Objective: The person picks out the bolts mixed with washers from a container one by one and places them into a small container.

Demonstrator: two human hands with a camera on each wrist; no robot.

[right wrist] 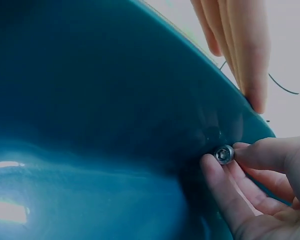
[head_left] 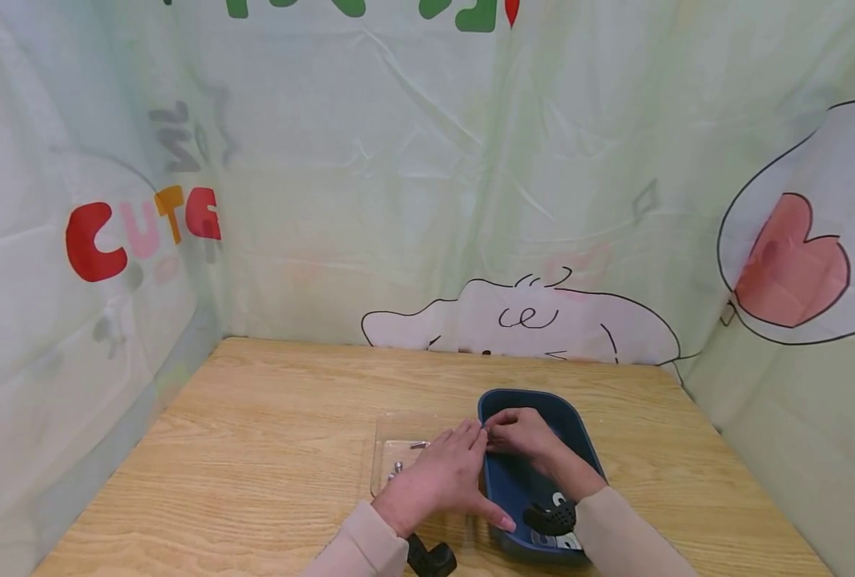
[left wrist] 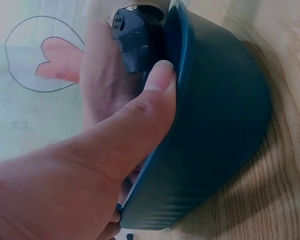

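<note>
A dark blue plastic bin (head_left: 502, 481) stands on the wooden table. Inside its far left corner, my right hand (head_left: 524, 437) pinches a small silver socket-head screw (right wrist: 223, 154) between thumb and fingers, close against the inner wall. The screw's hex recess faces the right wrist camera; its shank is hidden. My left hand (head_left: 445, 473) lies over the bin's left side, its straight fingers (right wrist: 250, 65) touching the rim from outside. The left thumb (left wrist: 157, 95) rests along the rim nearer me. A clear plastic tray (head_left: 387, 429), partly under the left hand, stands left of the bin.
A few small silver screws (head_left: 398, 467) lie in the clear tray. Black wrist devices (head_left: 553, 519) sit at both wrists, the right one over the bin. Wooden table surface (head_left: 254, 449) extends to the left. Printed curtains (head_left: 340, 240) hang behind and at the sides.
</note>
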